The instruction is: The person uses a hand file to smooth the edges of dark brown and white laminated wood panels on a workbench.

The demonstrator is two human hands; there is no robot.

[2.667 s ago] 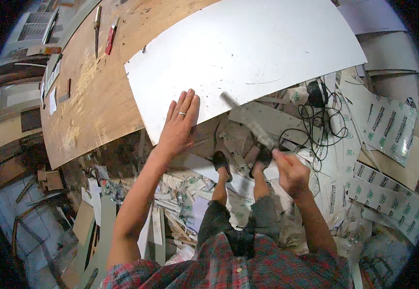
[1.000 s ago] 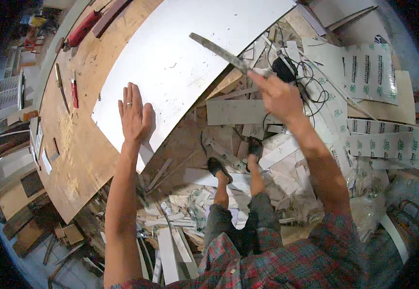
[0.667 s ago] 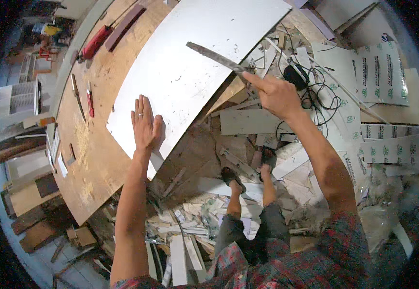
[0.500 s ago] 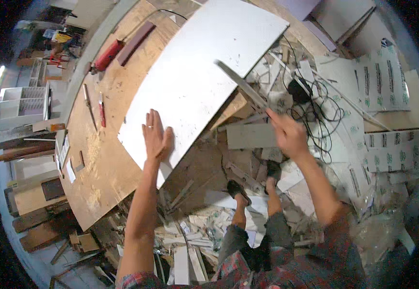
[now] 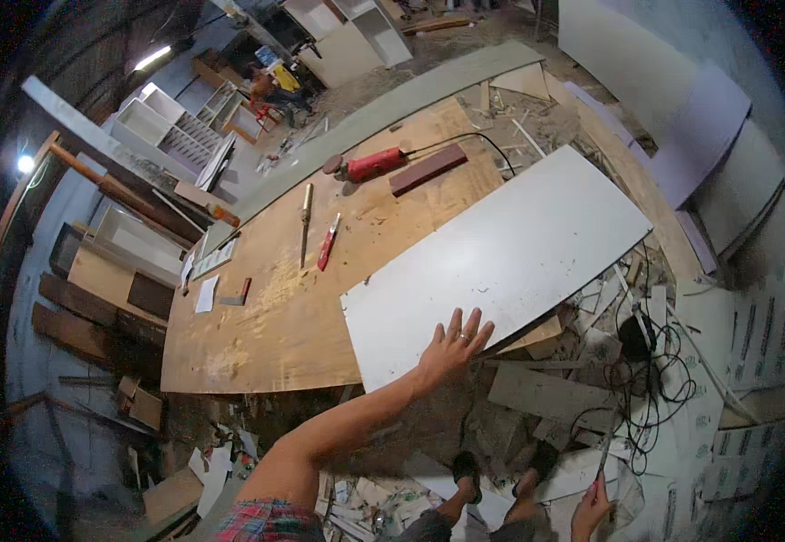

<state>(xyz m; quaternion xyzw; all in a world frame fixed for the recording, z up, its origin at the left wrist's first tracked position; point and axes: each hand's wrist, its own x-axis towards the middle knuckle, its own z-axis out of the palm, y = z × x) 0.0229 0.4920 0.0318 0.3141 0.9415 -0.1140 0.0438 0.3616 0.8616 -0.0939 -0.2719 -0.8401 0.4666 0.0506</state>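
Observation:
A white board [image 5: 492, 253] lies at a slant across the worktable [image 5: 266, 334], its near edge jutting out over the floor. My left hand [image 5: 455, 348] rests on the board's near edge, fingers spread and a ring on one of them. Down at the lower right, my right hand [image 5: 591, 513] is closed round the handle of a long flat metal file [image 5: 605, 444]. The file points upward, away from the board. Small dark specks and chips are scattered over the board's white face.
On the table lie a red angle grinder [image 5: 376, 164], a maroon block [image 5: 428, 170], a slim handled tool [image 5: 306, 226], a red utility knife [image 5: 329, 242] and a small square [image 5: 237, 293]. A tangled black cable [image 5: 654, 379] and offcuts litter the floor. Another person [image 5: 275, 86] sits far off.
My right hand has dropped from above the board's edge to the lower right with the file. My left hand stays on the board, now nearer its edge. The view has swung up and left.

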